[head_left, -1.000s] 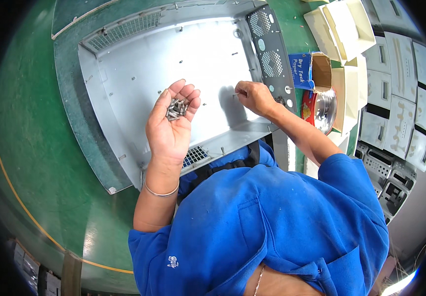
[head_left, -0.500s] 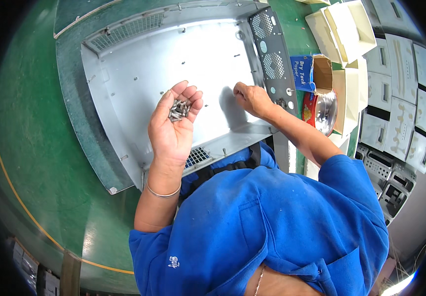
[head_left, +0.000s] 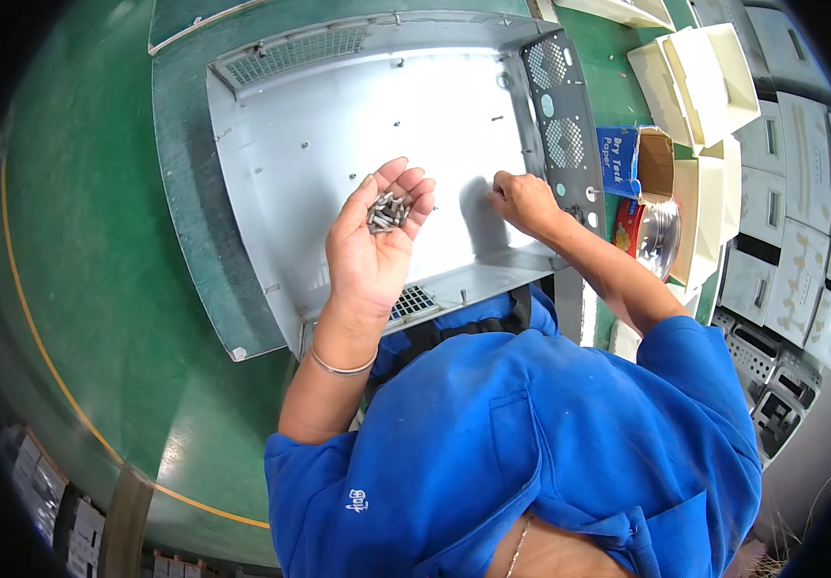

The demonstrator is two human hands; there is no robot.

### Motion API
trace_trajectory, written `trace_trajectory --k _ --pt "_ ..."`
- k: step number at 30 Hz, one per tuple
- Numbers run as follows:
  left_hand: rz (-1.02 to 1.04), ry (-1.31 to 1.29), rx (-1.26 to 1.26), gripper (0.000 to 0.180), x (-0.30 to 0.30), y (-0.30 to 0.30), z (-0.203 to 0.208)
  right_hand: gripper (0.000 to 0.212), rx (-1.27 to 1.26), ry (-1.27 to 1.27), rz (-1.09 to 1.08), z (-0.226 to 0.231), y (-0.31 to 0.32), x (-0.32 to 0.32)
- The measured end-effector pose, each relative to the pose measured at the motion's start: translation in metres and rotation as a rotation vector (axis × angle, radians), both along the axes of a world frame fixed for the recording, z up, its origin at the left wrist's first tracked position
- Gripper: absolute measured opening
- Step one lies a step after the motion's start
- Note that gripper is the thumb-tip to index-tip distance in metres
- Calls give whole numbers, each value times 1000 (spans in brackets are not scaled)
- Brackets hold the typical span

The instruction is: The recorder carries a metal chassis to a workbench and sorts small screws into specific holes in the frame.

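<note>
My left hand (head_left: pixel 365 252) is palm up and cupped around a heap of small metal pins (head_left: pixel 389 213), over the near part of an open sheet-metal case (head_left: pixel 338 106). To its right, my right hand (head_left: pixel 527 204) hovers over the case floor near the dark perforated end panel (head_left: pixel 566 135). Its fingers are pinched together, and whatever sits between them is hidden. Several small studs stick up from the case floor and walls. A mesh vent (head_left: pixel 413 301) shows in the near wall, just below my left hand.
The case rests on a green-topped table (head_left: pixel 184 193). Beyond the end panel stand a blue cardboard box (head_left: pixel 618 159), a red container with a clear wall (head_left: pixel 661 231) and cream plastic bins (head_left: pixel 724 82). Stacked metal panels (head_left: pixel 805 193) line the far right.
The whole view has shifted, so case and hands appear farther right. Both hands keep nearly the same places over the case, the left still cupping the pins.
</note>
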State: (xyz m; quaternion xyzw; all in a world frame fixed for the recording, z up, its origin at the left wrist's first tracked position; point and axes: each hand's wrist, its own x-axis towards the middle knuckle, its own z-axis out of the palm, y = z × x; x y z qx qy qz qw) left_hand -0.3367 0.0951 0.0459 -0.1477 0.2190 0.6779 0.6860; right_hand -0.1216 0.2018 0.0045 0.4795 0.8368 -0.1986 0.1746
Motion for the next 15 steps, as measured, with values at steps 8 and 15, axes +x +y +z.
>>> trace_trajectory --k 8,15 --pt "99 -116 9 40 0 -7 18 21 -92 362 -118 48 16 -38" --pt "218 -168 86 42 -3 -21 14 14 -274 791 308 93 -16 -121"
